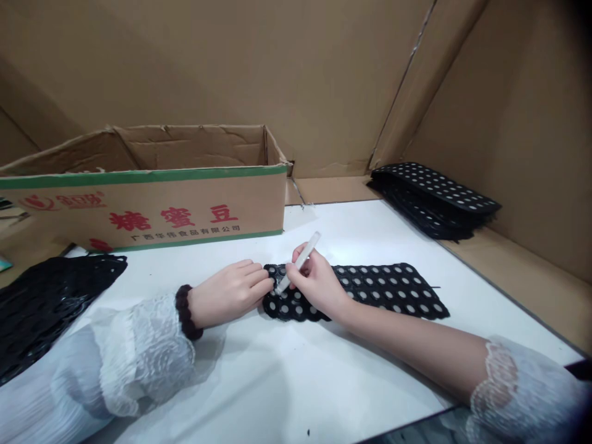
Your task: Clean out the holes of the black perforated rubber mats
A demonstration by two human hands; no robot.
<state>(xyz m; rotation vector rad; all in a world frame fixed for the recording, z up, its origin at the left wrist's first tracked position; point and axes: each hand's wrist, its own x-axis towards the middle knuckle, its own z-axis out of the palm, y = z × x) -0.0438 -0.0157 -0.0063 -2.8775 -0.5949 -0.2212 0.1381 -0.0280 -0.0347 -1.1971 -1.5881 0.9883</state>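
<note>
A black sheet with rows of pale round dots (388, 287) lies flat on the white table, in front of me. My right hand (319, 280) is closed around a white pen-like stick (305, 253), tilted with its lower end down at the left part of the sheet. At the sheet's left edge rests my left hand (235, 288), its fingers curled and pressed together. Its fingertips are hidden, so whether they pinch anything there I cannot tell. The right hand and forearm cover part of the sheet's middle.
An open cardboard box (198, 206) with red lettering stands at the back left. Black perforated sheets (55, 302) lie at the left. A stack of dotted black sheets (435, 197) sits at the back right. Cardboard walls (240, 68) enclose the table (259, 382).
</note>
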